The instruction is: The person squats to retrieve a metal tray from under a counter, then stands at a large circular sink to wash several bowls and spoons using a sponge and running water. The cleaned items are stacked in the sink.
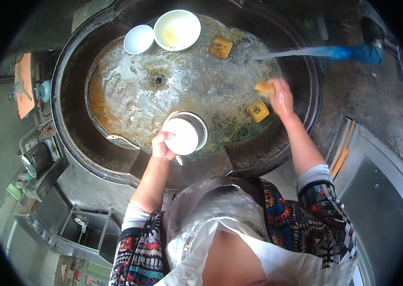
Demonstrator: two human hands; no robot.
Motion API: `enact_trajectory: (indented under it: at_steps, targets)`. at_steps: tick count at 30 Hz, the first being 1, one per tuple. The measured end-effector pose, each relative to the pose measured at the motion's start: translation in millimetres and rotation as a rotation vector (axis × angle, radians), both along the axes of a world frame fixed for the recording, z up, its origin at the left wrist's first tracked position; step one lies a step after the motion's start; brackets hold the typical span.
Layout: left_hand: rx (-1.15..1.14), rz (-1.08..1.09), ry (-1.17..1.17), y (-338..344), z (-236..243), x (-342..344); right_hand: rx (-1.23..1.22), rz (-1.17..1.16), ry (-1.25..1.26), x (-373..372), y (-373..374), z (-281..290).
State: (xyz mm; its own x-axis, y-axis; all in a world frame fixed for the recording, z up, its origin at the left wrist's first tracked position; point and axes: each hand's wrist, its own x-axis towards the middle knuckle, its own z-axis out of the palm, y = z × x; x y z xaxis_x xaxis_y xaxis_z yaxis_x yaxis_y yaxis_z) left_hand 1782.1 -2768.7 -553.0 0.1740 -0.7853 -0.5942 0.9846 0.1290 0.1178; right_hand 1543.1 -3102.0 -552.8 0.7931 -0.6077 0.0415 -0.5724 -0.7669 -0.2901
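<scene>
Over the near side of the wide stone-like basin (130, 177), my left hand (162, 145) grips a stack of white bowls (182, 137), its thumb pressed on the topmost one. A white spoon-like end (179, 160) pokes out below the bowls. My right hand (282, 97) is closed round a yellow sponge (264, 88) above the basin's right part. Just below it sits a small square yellow dish (258, 111) with a dark pattern. Another such dish (220, 47) rests farther back. Shallow water covers the basin's bottom.
A large white bowl (177, 30) and a smaller one (139, 39) stand at the basin's back left. Water jets leftward from a blue hose end (365, 52) at right. A pale spoon (123, 140) lies by the left inner edge. A metal rack (84, 226) stands lower left.
</scene>
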Motion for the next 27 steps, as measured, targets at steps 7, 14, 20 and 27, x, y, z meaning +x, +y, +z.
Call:
enact_trajectory:
  at_steps: [7, 14, 20, 27]
  targets:
    - [0.040, -0.002, 0.017, 5, -2, 1, 0.518, -0.353, 0.568, -21, 3, -34]
    - [0.120, -0.043, 0.035, 6, -4, 6, 0.383, 0.001, 0.779, 79, -26, -59]
    - [0.038, 0.024, 0.017, 12, -8, 7, 0.374, -0.234, 0.274, 49, -5, -73]
    - [0.090, 0.038, 0.057, 15, -9, 5, 0.443, -0.029, 0.128, -10, 6, -9]
